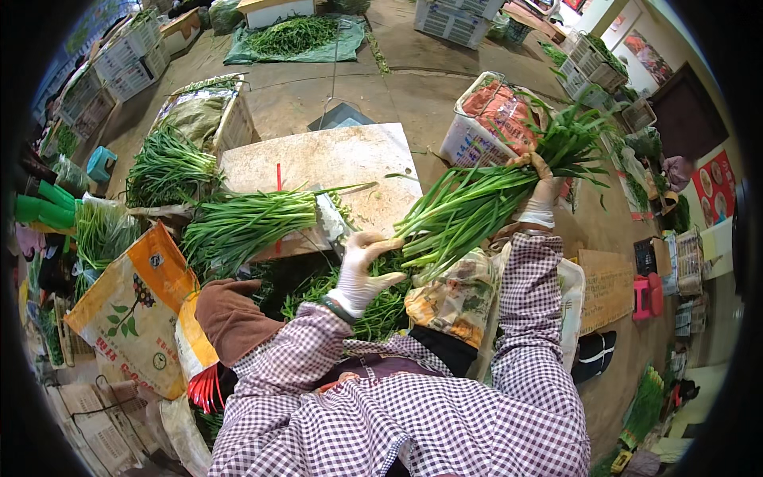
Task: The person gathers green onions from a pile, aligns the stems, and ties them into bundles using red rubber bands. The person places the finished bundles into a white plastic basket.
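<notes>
My right hand [539,185], in a white glove, is closed around the upper part of a bunch of Chinese chives [471,206]. The pale stem ends slant down toward my left hand [369,271], also gloved. Its thumb and fingers are spread, with fingertips close to those stems; whether they touch is hard to tell. Just beyond it a cleaver [331,214] rests on a worn cutting board [357,155], with bits of trimmings stuck to its blade. Another chive bundle [250,220] lies left of the blade, over a red strip [278,174].
At the board's left are more chives [173,164] and a crate [235,122]. A crate with an orange sack [501,110] stands ahead right. Loose greens [381,304] lie below my left hand. A printed sack [134,316] is at left; a dustpan [340,116] sits behind the board.
</notes>
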Tool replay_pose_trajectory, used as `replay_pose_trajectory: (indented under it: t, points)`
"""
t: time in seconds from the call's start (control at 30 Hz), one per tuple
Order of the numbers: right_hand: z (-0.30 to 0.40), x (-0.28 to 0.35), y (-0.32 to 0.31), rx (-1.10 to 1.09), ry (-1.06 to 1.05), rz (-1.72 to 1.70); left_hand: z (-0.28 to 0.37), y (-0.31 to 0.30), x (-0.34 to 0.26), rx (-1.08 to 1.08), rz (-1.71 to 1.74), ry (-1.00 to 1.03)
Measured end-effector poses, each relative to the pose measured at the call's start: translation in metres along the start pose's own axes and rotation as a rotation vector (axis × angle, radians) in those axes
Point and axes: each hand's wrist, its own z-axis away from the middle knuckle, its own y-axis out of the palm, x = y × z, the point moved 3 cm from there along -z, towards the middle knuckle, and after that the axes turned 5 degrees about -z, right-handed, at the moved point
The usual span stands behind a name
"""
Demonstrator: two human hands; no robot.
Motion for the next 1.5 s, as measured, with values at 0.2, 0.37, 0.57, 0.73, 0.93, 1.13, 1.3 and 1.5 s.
replay_pose_trajectory:
  t: [0.2, 0.37, 0.57, 0.73, 0.93, 1.13, 1.3, 1.5]
  points:
    - [0.020, -0.003, 0.034, -0.058, -0.021, 0.133, 0.008, 0.017, 0.018, 0.017, -0.029, 0.087]
    - [-0.002, 0.011, -0.001, -0.053, 0.024, -0.096, 0.038, 0.003, 0.065, 0.139, 0.010, -0.039]
    - [0.007, 0.001, 0.004, -0.043, 0.010, -0.027, 0.020, 0.019, 0.026, 0.108, -0.006, -0.130]
    - [0.020, -0.008, 0.031, -0.089, -0.024, 0.040, 0.018, 0.042, 0.021, 0.295, -0.379, -0.157]
    - [0.007, 0.005, -0.001, -0.067, -0.080, 0.164, 0.036, 0.031, 0.058, 0.256, -0.330, -0.312]
    - [0.007, 0.001, -0.015, -0.122, 0.053, 0.055, 0.041, 0.066, 0.091, 0.415, 0.942, -0.620]
    - [0.017, -0.010, -0.026, -0.023, 0.089, -0.012, 0.022, 0.072, 0.054, 0.248, 1.303, -0.899]
    - [0.012, -0.003, -0.039, 0.032, 0.088, -0.010, 0.031, 0.063, 0.066, 0.274, 1.145, -0.757]
